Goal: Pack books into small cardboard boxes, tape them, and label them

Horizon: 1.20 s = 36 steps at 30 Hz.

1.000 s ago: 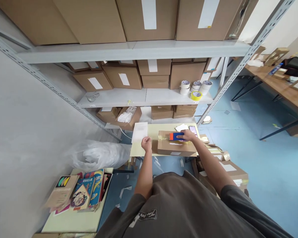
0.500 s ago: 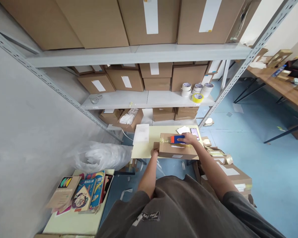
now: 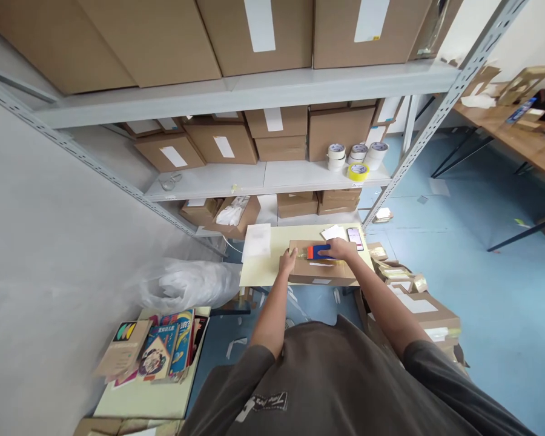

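Observation:
A cardboard box (image 3: 320,276) lies lengthwise on the small pale-yellow table (image 3: 262,276), with a strip of clear tape along its top. My right hand (image 3: 338,249) grips a blue and orange tape dispenser (image 3: 318,252) on the top of the box. At the box's left end, my left hand (image 3: 288,261) is closed over the edge, its thumb on top near the tape; the other fingers are partly hidden. Close behind my right hand are a phone (image 3: 355,238) and some white paper (image 3: 333,232).
Ahead stands a metal shelf (image 3: 295,175) with cartons and tape rolls (image 3: 358,172). A plastic bag (image 3: 195,282) bulges left of the table. Books (image 3: 161,350) lie on a lower table at left. Cartons (image 3: 429,315) crowd the floor at right.
My left hand has moved up from the box's lower left side onto its top left edge. The left end flap that stuck out is now folded in. The dispenser stays on top.

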Tool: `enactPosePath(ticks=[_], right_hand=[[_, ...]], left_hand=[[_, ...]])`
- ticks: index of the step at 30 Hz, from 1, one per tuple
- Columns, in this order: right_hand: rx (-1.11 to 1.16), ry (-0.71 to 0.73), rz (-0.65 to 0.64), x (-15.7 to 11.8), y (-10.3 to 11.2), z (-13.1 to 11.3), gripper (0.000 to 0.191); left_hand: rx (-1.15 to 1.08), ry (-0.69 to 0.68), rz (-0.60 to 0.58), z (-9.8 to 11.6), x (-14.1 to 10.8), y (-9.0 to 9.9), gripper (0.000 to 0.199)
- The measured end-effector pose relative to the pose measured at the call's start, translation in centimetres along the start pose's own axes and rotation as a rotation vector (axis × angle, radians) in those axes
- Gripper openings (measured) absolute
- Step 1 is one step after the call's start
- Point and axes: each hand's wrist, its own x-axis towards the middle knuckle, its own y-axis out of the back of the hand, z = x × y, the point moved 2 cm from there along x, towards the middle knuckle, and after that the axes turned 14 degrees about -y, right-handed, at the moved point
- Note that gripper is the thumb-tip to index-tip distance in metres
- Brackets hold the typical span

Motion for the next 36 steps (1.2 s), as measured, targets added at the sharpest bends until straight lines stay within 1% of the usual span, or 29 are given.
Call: enactPosePath(ticks=[2,5,10,14,16,19,22,24,26,29,31,33,35,36], right_hand=[[0.012,0.007,0.006,0.1,-0.2,0.7,0.065],[0.045,0.002,0.016,0.1,-0.7,2.5,0.063],[0.079,-0.015,0.028,-1.0,-1.0,5.5,0.066],[0.122,0.004,0.003,-2.3,-0.3,6.2,0.067],[0.134,-0.02,-0.004,-2.8,0.2,6.3,0.066],[0.088,-0.089,0.049,-3.5,1.1,6.8,0.066],[0.033,-0.112,0.108,-4.1,2.0,8.4,0.066],[0.033,-0.11,0.103,-4.3,2.2,10.3,0.064],[0.055,-0.132,0.087,-4.5,2.1,13.0,0.06],[0.112,-0.212,0.097,-5.0,1.6,18.5,0.056],[0.151,-0.265,0.141,-5.7,1.4,22.5,0.054],[0.167,-0.296,0.18,-6.6,1.4,26.1,0.048],[0.168,-0.325,0.197,-7.5,1.4,28.9,0.04],[0.168,-0.341,0.2,-7.8,1.4,29.9,0.038]], left_hand=[[0.002,0.008,0.01,0.0,-0.1,0.0,0.058],[-0.006,-0.004,0.024,0.5,-0.1,-0.3,0.056],[0.006,-0.015,0.015,1.6,0.0,-2.1,0.053],[0.04,-0.004,0.024,2.0,-0.2,-3.1,0.054],[0.051,-0.014,0.037,2.2,-0.3,-3.3,0.051],[0.071,-0.01,0.06,2.5,-0.3,-3.4,0.048],[0.093,0.003,0.079,2.7,-0.1,-3.4,0.048],[0.086,0.002,0.093,2.8,0.0,-3.4,0.049],[0.076,0.007,0.109,2.8,0.1,-3.3,0.049],[0.08,0.006,0.113,2.8,0.2,-3.2,0.049],[0.094,0.008,0.099,2.9,0.4,-3.1,0.048],[0.114,0.015,0.084,3.0,0.5,-3.0,0.047],[0.141,0.015,0.071,3.1,0.6,-2.9,0.045],[0.154,0.011,0.065,3.2,0.7,-2.9,0.044]])
